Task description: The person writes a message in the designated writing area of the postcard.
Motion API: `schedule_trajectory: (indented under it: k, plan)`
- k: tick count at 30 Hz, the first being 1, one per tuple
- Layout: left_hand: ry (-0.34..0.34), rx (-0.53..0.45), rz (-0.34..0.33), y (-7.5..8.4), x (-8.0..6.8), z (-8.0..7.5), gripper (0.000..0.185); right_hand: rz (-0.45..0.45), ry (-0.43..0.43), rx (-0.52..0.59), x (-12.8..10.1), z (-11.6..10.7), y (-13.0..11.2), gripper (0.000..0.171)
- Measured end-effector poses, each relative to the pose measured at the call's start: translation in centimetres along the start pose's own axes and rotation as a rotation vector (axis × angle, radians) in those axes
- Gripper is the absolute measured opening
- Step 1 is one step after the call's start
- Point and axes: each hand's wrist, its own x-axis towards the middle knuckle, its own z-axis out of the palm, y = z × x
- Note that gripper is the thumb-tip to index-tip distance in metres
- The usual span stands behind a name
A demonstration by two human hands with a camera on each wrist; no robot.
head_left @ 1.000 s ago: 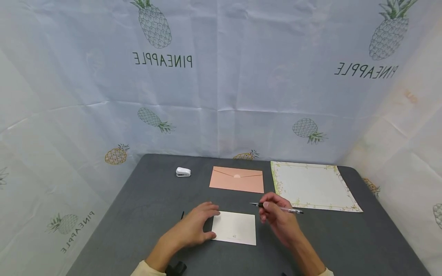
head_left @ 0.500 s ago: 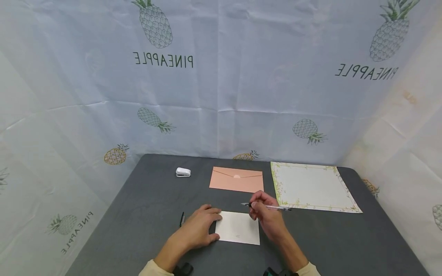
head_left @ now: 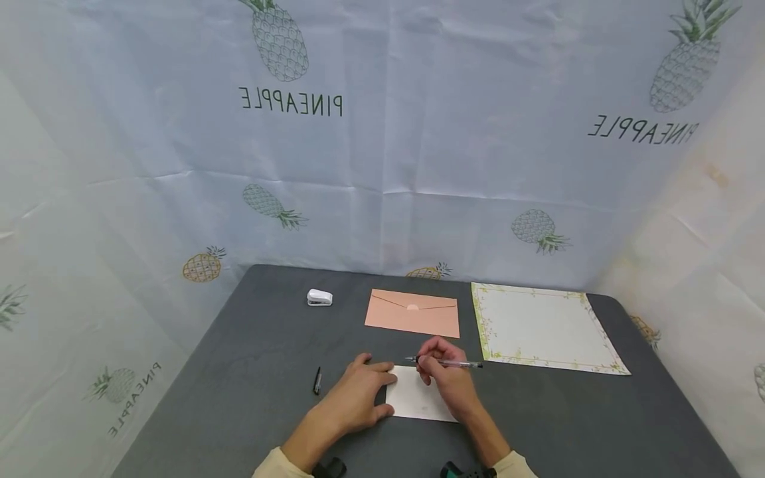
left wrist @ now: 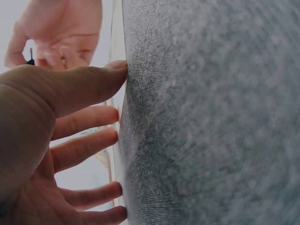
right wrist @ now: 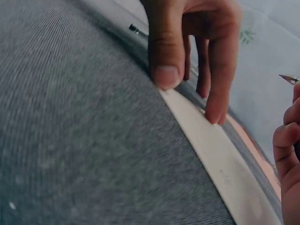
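A small cream card [head_left: 418,403] lies on the dark table in the head view. My left hand [head_left: 356,397] rests at its left edge with thumb and fingers spread, fingertips on the card. The right wrist view shows the thumb at one corner of the card [right wrist: 201,136] and straight fingertips farther along it. My right hand [head_left: 452,388] pinches a clear pen [head_left: 457,363] with a dark grip. The pen's bare tip points left above the card's far edge, and the hand hides the card's upper right. A pen cap [head_left: 317,381] lies left of my left hand.
A pink envelope [head_left: 412,313] lies beyond the card. To the right is a large white sheet with a floral border [head_left: 544,328]. A small white stapler [head_left: 319,297] stands at the back left. A pineapple-print curtain [head_left: 382,146] hangs behind the table.
My left hand and the card have slid right. My right hand, with the pen, has moved left over the card. The pen cap, mostly hidden before, now shows fully.
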Motion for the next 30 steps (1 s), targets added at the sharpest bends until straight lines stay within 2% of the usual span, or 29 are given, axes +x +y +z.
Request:
schedule_trajectory:
  k: [4,7,13,21,30]
  plan:
    - [-0.028,-0.020,-0.011,-0.1,0.0,0.0,0.048,0.021,0.015,-0.139,0.1,0.3,0.5,0.002]
    - [-0.050,-0.029,-0.023,-0.3,0.0,0.1,0.048,0.027,0.026,-0.210,0.0,0.5,0.8,0.008]
    - [-0.053,-0.037,-0.025,-0.3,-0.1,0.1,0.049,0.037,0.045,-0.347,-0.2,0.4,1.3,0.018]
    - [-0.065,-0.050,-0.026,-0.3,-0.2,0.1,0.049,0.000,0.025,-0.421,-0.5,0.5,1.6,0.007]
    - [-0.053,-0.048,-0.034,-0.3,0.0,0.1,0.049,-0.040,0.052,-0.494,-0.5,0.5,1.5,0.027]
